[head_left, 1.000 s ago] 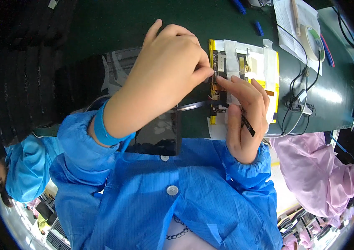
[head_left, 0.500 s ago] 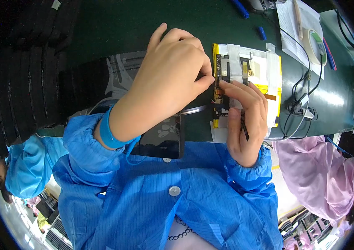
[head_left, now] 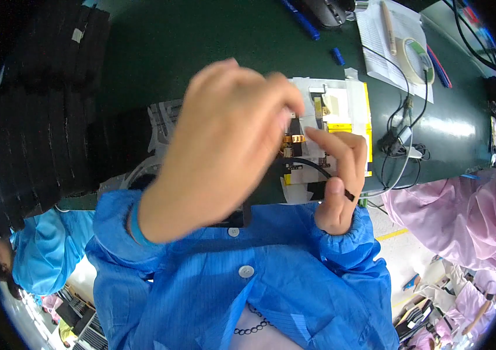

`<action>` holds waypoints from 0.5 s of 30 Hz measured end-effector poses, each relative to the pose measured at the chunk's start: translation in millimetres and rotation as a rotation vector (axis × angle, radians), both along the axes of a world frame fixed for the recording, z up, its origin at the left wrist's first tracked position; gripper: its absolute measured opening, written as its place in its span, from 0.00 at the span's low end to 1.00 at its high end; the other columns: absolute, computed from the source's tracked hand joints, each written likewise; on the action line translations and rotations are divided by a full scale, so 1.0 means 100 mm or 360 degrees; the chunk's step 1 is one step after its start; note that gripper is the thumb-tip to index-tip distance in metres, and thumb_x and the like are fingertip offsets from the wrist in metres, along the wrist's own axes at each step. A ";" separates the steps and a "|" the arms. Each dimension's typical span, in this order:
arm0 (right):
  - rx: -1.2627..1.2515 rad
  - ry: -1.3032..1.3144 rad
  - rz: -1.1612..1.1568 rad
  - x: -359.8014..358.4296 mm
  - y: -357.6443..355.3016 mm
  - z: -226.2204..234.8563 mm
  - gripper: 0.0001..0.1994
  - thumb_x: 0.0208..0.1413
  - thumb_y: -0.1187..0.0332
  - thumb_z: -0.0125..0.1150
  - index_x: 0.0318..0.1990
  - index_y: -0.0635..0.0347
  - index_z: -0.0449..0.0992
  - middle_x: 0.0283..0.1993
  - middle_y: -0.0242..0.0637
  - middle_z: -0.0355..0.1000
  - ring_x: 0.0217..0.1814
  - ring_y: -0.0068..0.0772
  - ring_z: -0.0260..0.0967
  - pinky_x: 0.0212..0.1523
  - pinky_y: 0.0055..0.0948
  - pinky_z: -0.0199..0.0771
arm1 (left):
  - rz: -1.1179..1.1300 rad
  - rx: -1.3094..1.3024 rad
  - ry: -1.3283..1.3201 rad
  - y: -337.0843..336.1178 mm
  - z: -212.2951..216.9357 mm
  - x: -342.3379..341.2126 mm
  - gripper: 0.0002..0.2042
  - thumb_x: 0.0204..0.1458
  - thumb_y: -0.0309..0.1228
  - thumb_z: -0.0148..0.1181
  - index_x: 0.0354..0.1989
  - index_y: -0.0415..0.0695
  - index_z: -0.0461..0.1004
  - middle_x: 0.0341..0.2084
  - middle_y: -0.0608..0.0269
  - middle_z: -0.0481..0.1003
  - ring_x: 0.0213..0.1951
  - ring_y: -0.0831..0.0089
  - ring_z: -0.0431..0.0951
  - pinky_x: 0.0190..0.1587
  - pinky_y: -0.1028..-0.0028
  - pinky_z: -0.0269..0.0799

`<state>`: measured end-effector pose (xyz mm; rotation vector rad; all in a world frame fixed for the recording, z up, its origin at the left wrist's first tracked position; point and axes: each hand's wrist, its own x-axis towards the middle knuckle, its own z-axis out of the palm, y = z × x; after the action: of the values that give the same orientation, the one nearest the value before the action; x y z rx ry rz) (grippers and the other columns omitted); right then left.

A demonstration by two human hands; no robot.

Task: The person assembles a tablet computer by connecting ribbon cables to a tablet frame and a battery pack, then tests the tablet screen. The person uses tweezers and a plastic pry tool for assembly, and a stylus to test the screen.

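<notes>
My left hand (head_left: 230, 128) hangs over the left edge of an opened flat electronic device, its fingers curled but smeared by motion; whether it holds anything is hidden. The device (head_left: 347, 93) has a white block, yellow edges, tape strips and a dark circuit board with a copper-coloured ribbon (head_left: 294, 139). My right hand (head_left: 344, 169) is at the device's right side, fingertips bent over the board. A thin dark curved strip (head_left: 312, 164) runs from the board to this hand and seems tucked under its thumb. Beneath my left forearm, a black glossy panel (head_left: 236, 219) is mostly covered.
Black stacked trays (head_left: 38, 134) fill the left side. To the right lie tangled cables (head_left: 402, 140), a tape roll (head_left: 416, 61) on paper (head_left: 370, 35), and pens (head_left: 439, 65). A blue cap (head_left: 338, 56) and a black mouse (head_left: 323, 11) are farther back. People sit at both sides.
My left hand has lifted off the board's edge and moved slightly left and nearer, now blurred. My right fingers have drawn back a little. The whole view has shifted somewhat.
</notes>
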<state>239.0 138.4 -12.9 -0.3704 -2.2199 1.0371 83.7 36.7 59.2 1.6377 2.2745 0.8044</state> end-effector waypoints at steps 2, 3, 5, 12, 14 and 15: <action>-0.0399 0.0146 -0.0116 0.05 -0.08 0.05 0.23 0.58 0.54 0.39 0.46 0.64 0.72 0.35 0.42 0.63 0.33 0.35 0.59 0.36 0.28 0.58 | -0.0129 0.0035 0.0089 -0.02 -0.03 0.26 0.08 0.49 0.27 0.52 0.39 0.46 0.69 0.35 0.63 0.72 0.44 0.64 0.68 0.54 0.60 0.52; -0.0585 0.0254 -0.0150 0.06 -0.12 0.08 0.20 0.58 0.57 0.40 0.46 0.64 0.72 0.34 0.41 0.63 0.33 0.32 0.59 0.33 0.27 0.58 | -0.0186 0.0078 -0.0018 -0.05 -0.10 0.36 0.11 0.47 0.28 0.56 0.40 0.45 0.67 0.33 0.66 0.73 0.43 0.66 0.69 0.52 0.60 0.51; -0.0556 0.0174 -0.0148 0.04 -0.11 0.11 0.17 0.59 0.62 0.42 0.45 0.64 0.72 0.33 0.39 0.64 0.31 0.30 0.59 0.32 0.26 0.58 | -0.0242 0.0133 -0.0163 -0.06 -0.21 0.40 0.14 0.45 0.29 0.59 0.41 0.45 0.66 0.31 0.68 0.73 0.42 0.67 0.70 0.51 0.60 0.50; -0.1218 0.0004 0.0067 0.06 -0.09 0.12 0.06 0.56 0.78 0.50 0.39 0.67 0.73 0.35 0.36 0.72 0.35 0.21 0.69 0.38 0.18 0.68 | -0.0052 0.0001 0.0212 -0.12 -0.08 0.17 0.13 0.41 0.23 0.58 0.38 0.48 0.70 0.19 0.73 0.69 0.32 0.72 0.70 0.52 0.62 0.53; -0.1215 0.0005 0.0049 0.03 -0.12 0.13 0.06 0.57 0.78 0.50 0.39 0.67 0.73 0.35 0.37 0.72 0.35 0.21 0.70 0.38 0.19 0.69 | -0.0028 -0.0033 0.0234 -0.14 -0.07 0.18 0.13 0.41 0.23 0.58 0.37 0.48 0.71 0.19 0.72 0.69 0.33 0.71 0.71 0.52 0.61 0.52; -0.1208 0.0010 0.0045 0.01 -0.13 0.12 0.06 0.57 0.78 0.49 0.38 0.67 0.73 0.35 0.37 0.72 0.35 0.21 0.70 0.38 0.20 0.71 | 0.0004 0.0018 0.0456 -0.14 -0.06 0.20 0.12 0.40 0.23 0.58 0.36 0.48 0.72 0.21 0.71 0.69 0.35 0.71 0.71 0.53 0.60 0.52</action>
<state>240.1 125.6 -0.5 -0.6518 -1.7478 1.8710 104.1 22.8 52.8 1.8604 2.4621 0.6172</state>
